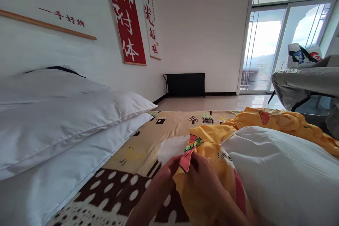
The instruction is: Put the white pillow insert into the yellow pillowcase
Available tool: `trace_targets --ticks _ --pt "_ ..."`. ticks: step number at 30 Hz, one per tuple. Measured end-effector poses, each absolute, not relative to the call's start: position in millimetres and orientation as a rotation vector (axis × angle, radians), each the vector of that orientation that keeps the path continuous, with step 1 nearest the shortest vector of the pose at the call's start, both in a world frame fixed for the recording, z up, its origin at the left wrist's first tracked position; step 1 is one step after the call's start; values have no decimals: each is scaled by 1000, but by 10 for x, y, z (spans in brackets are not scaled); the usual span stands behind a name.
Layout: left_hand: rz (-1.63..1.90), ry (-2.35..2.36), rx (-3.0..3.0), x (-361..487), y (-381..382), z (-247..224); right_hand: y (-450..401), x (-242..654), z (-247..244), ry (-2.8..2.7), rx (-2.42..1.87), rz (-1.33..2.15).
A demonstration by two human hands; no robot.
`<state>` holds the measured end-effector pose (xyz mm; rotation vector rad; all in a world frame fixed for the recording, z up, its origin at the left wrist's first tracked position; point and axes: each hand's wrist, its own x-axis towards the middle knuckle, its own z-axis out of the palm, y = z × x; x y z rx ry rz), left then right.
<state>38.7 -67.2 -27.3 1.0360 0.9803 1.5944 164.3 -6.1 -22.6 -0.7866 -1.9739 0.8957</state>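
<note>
From the head, the left hand (169, 171) and right hand (204, 173) sit close together, fingers clamped on the edge of the yellow cover (216, 153), which spreads below, beyond and right of them, short of the bed's (150, 134) far edge, beside white bedding (286, 169)

Daylight fills the glass doors (279, 42) beside white walls (201, 24) and a glossy floor (219, 102).
</note>
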Motion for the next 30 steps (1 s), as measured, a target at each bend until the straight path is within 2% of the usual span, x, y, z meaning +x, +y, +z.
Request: trace_targets --ticks 5,10,13,16,18,21,22,25,30 --pt "1736 1312 1241 524 -738 -238 -18 1635 -266 -2003 -665 916" --pt "1802 1625 1073 336 -650 -339 -67 1529 -348 -2179 -530 773" --pt "1786 1474 782 224 -598 -352 -19 1690 -206 -2191 -577 663" --pt "1700 1153 441 212 -603 -291 134 2187 74 -1975 -823 488" --pt "1636 1068 331 228 -618 -252 234 2602 212 -1756 -1143 353" --pt "1561 1031 331 220 -620 -244 252 3025 177 -1926 -1457 249" --pt "1553 1049 356 205 -615 -252 209 3074 102 -2011 -1478 311" --pt "1623 1122 475 134 -592 -279 -58 2987 -168 -2050 -1371 816" --pt "1619 943 364 -104 -544 -295 -544 2581 -250 -1660 -997 1502"
